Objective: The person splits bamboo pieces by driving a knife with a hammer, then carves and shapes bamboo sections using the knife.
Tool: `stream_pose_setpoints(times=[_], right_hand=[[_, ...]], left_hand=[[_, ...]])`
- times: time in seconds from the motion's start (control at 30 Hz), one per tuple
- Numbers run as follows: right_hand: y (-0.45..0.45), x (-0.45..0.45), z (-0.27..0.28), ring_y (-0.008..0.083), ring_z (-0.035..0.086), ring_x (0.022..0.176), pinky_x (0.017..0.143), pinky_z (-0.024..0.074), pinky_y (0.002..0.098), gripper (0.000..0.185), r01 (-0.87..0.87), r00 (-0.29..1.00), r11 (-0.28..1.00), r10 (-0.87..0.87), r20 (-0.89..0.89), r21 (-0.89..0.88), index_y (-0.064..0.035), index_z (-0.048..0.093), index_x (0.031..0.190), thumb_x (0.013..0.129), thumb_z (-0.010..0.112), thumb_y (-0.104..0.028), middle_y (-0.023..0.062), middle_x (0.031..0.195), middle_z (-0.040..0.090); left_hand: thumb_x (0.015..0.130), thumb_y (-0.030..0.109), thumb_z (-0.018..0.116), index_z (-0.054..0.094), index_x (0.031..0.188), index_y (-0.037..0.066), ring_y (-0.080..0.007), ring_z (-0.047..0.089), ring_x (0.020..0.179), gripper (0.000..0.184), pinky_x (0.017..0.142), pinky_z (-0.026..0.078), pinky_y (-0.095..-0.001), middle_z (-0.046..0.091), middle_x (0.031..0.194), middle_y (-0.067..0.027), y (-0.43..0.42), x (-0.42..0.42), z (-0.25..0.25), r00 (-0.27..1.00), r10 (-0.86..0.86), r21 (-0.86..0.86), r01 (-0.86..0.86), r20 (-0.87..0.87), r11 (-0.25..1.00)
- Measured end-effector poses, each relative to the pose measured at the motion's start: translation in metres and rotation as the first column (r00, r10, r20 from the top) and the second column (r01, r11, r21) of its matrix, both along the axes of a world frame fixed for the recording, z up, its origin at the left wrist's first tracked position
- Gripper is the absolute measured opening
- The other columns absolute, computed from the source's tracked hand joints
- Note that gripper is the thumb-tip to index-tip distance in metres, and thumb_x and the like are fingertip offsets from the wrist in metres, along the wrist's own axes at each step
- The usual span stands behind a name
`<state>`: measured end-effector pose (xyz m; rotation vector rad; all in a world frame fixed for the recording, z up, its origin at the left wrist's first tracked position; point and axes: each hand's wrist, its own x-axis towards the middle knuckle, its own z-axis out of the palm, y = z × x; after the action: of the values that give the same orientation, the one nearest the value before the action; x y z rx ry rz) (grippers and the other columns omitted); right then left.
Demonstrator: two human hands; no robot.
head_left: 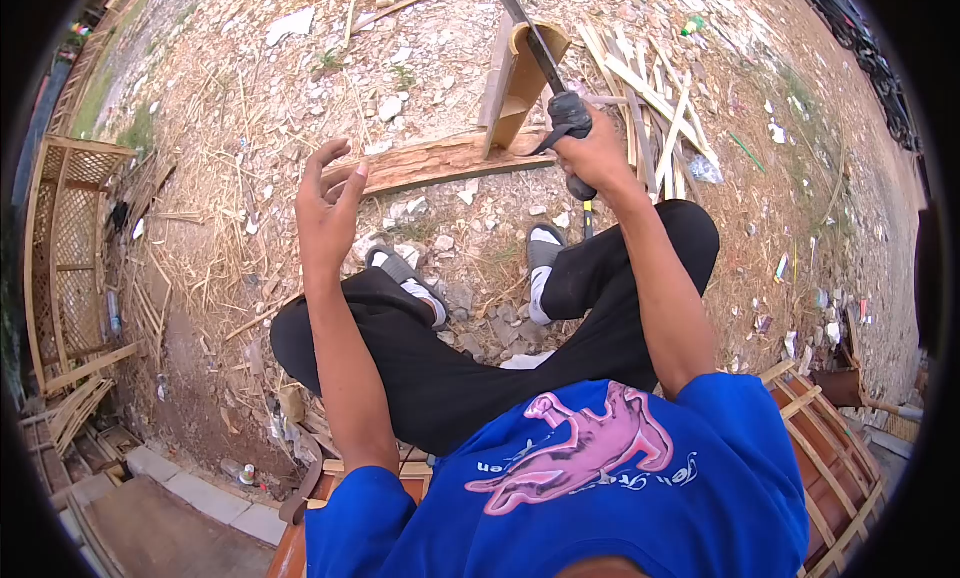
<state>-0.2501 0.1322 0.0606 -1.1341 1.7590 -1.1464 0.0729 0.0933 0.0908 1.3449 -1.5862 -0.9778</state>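
A lattice panel (78,223) shows at left, pale blocks (205,496) line the lower left, and a green strip (746,151) lies on stony ground (745,228).

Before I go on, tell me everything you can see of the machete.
The machete has a long, straight, dark blade, metal by its look, and a bulky black handle that appears wrapped. A dark strap hangs beside the grip. The right hand grips the handle, whose rounded butt shows below the fist. The blade slants away from the person, across the upper end of the split bamboo piece; whether it bites in cannot be told. Its tip runs out of the picture.
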Motion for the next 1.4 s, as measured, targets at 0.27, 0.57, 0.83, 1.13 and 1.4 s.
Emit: stream_pose_setpoints(times=[0.27,0.57,0.83,1.13,1.4], right_hand=[[-0.027,0.016,-0.015,0.0162,0.059,0.070,0.069,0.0484,0.0329,0.028,0.027,0.996,0.996,-0.020,0.084,-0.088,-0.0020,0.065,0.097,0.073,0.072,-0.013,0.0052,0.078,0.065],[-0.011,0.029,-0.020,0.0188,0.062,0.077,0.075,0.0497,0.0333,0.036,-0.064,0.998,0.985,0.062,-0.018,-0.159,-0.0006,0.063,0.102,0.069,0.073,-0.010,0.0093,0.085,0.067],[-0.007,0.045,-0.012,0.0254,0.064,0.080,0.078,0.0499,0.0349,0.041,-0.099,0.995,0.970,0.091,-0.043,-0.224,0.0000,0.063,0.106,0.068,0.073,-0.012,0.0150,0.089,0.067],[0.017,0.025,0.116,0.0079,0.049,0.054,0.051,0.0405,0.0257,0.028,0.015,0.984,0.963,0.032,0.172,-0.269,-0.0018,0.058,0.098,0.077,0.076,-0.008,0.0000,0.070,0.057],[0.002,0.019,-0.029,0.0085,0.050,0.049,0.045,0.0392,0.0269,0.022,0.086,0.959,0.994,-0.100,0.265,0.065,-0.0034,0.063,0.097,0.077,0.069,-0.006,0.0001,0.068,0.058]], left_hand=[[0.087,0.015,0.071,0.059,0.121,0.005,-0.0287,0.065,0.094,0.038,0.082,0.051,-0.0392,0.063,0.115,-0.0151,0.006,-0.013,-0.010,0.933,-0.180,-0.178,0.243,0.311,0.954],[0.086,0.015,0.071,0.059,0.121,0.005,-0.0317,0.065,0.094,0.038,0.081,0.051,-0.0407,0.065,0.110,-0.0160,0.012,-0.028,-0.016,0.891,-0.254,-0.149,0.329,0.376,0.932],[0.086,0.017,0.071,0.059,0.123,0.005,-0.0311,0.066,0.097,0.040,0.082,0.051,-0.0405,0.066,0.110,-0.0155,0.010,-0.037,-0.028,0.860,-0.324,-0.094,0.389,0.394,0.917],[0.085,0.016,0.073,0.059,0.123,0.005,-0.0289,0.065,0.094,0.042,0.084,0.050,-0.0396,0.067,0.110,-0.0137,0.018,-0.029,-0.029,0.854,-0.311,-0.106,0.385,0.417,0.917],[0.089,0.021,0.068,0.059,0.124,0.007,-0.0370,0.063,0.104,0.039,0.085,0.051,-0.0434,0.065,0.114,-0.0170,0.009,-0.025,-0.015,0.873,-0.291,-0.126,0.364,0.391,0.923]])
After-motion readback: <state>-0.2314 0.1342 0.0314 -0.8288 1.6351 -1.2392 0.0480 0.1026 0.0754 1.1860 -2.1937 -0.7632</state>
